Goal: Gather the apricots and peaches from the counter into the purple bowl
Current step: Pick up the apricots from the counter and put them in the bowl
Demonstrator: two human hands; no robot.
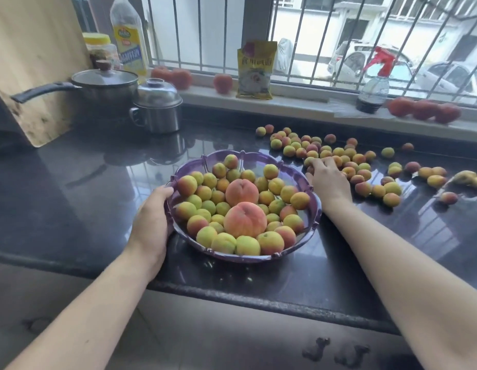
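Note:
The purple bowl [313,209] sits on the dark counter [85,196], filled with several small yellow-red apricots [248,245] and two large peaches [245,220]. My left hand [152,222] grips the bowl's left rim. Just past the bowl's right rim, my right hand [328,181] lies on the scattered apricots [347,158], its fingers curled over one or more of them [309,161]. More loose apricots spread to the right across the counter.
A lidded pot [104,86] and a steel mug with lid [158,108] stand at the back left by a wooden board [31,62]. On the window sill are an oil bottle [128,36], a yellow packet [256,69], a spray bottle [373,89] and red tomatoes [424,110].

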